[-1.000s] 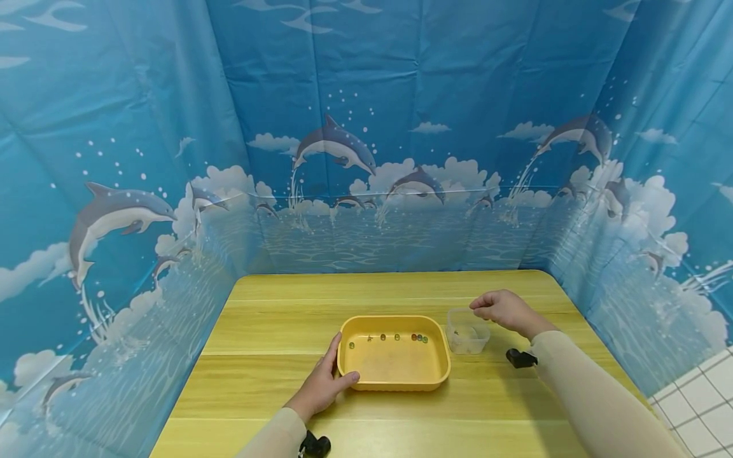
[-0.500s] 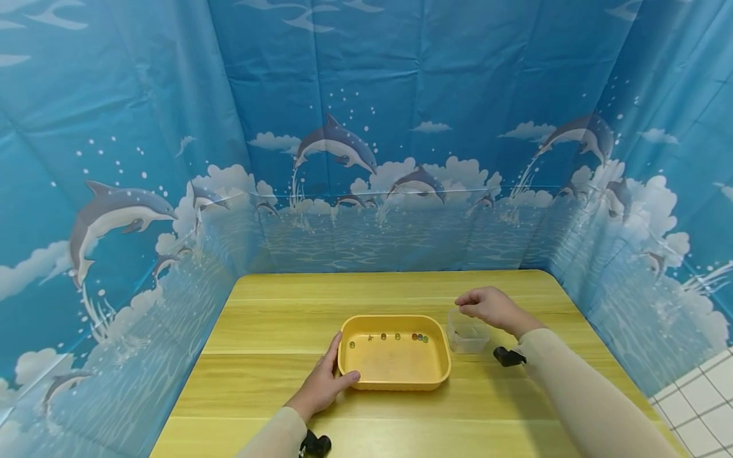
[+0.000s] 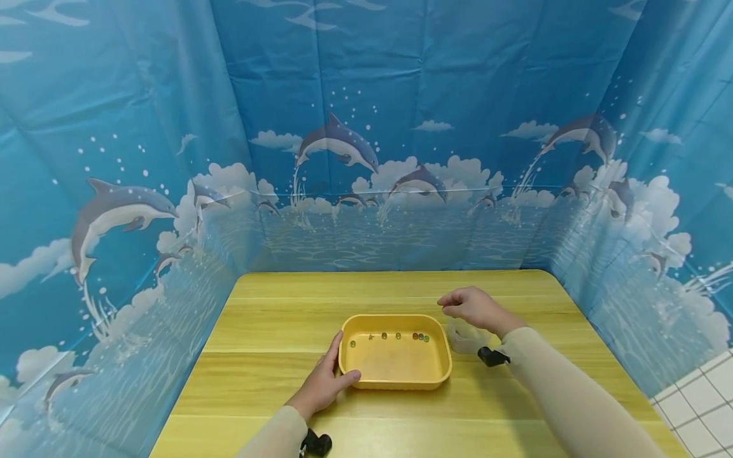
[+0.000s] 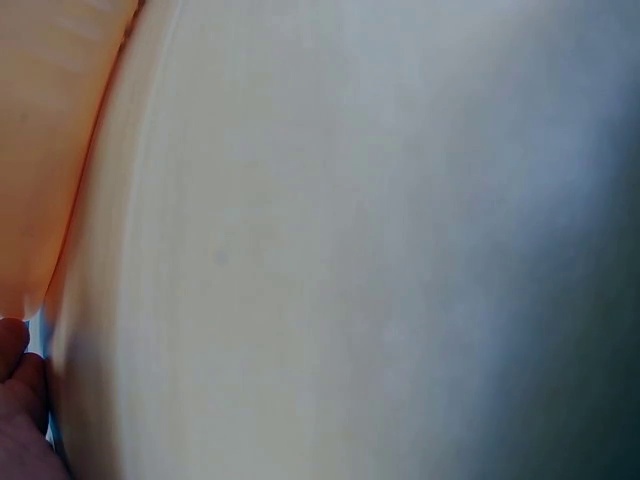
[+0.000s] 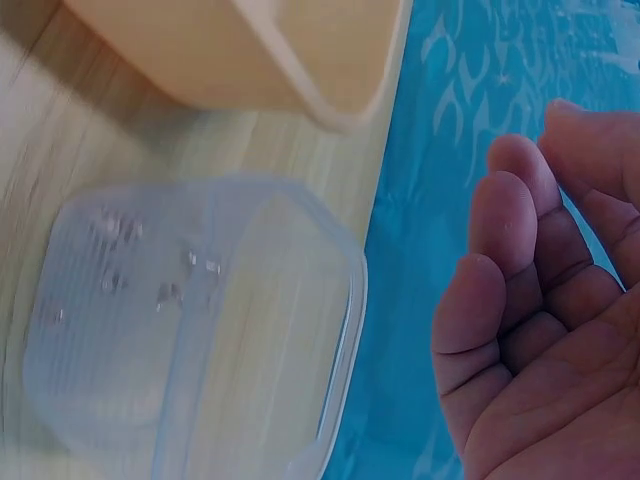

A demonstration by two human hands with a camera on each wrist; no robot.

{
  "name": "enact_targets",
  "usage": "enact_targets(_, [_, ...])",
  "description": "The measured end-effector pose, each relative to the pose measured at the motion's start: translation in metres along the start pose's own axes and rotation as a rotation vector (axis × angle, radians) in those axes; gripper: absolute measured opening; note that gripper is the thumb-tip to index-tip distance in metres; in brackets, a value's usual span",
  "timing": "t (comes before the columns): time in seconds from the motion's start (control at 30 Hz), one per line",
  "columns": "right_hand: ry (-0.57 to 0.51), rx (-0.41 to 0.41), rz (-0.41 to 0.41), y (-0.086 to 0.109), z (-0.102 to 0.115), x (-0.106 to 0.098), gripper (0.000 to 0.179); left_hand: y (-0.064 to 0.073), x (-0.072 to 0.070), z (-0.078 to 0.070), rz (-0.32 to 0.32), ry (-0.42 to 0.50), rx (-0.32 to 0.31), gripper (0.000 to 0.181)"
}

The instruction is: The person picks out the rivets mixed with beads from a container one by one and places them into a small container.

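In the head view a yellow plastic tray (image 3: 395,385) holds several small glass marbles (image 3: 384,336) along its far side. My left hand (image 3: 322,383) grips the tray's near left corner, thumb at the front rim and fingers along the outer side. My right hand (image 3: 476,310) is raised over a clear plastic container (image 3: 466,340), thumb and index fingertips together. A tiny reddish spot shows at those fingertips, apparently a marble, mostly hidden. In the right wrist view the other fingers (image 5: 503,225) are curled, and small shiny pieces (image 5: 118,225) lie in the clear container.
The wooden table (image 3: 269,331) carries the tray and the container side by side, close together. A blue dolphin-print curtain (image 3: 366,235) hangs behind and at both sides. White tiles (image 3: 695,401) show at the lower right.
My right hand has moved left from the container's right rim, over it and toward the tray, fingertips still together. The left hand and the tray have stayed in place.
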State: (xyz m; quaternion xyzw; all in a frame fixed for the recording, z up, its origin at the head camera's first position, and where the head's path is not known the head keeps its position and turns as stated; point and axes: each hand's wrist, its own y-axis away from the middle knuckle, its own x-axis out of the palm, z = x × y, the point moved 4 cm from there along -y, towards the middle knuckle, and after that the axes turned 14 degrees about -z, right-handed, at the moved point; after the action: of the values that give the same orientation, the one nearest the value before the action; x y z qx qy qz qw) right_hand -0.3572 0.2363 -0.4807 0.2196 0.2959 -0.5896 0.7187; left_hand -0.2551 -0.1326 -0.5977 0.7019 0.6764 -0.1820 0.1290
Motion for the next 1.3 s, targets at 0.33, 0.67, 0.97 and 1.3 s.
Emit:
enact_targets(0.33, [-0.032,-0.018,0.014,-0.005,0.019,0.023,0.03,0.001,-0.001,-0.002,-0.003,-0.009,0.005,0.1])
enact_targets(0.67, [-0.03,-0.063,0.046,-0.011,0.038,0.049,0.028,0.001,-0.001,-0.006,0.009,0.017,0.002,0.101])
enact_targets(0.97, [0.002,-0.087,0.076,-0.018,0.047,0.074,0.03,-0.001,-0.002,-0.004,-0.006,-0.02,0.014,0.101])
enact_targets(1.3, [-0.026,-0.067,0.09,-0.02,0.055,0.095,0.029,0.001,-0.002,-0.006,0.003,-0.006,-0.002,0.1])
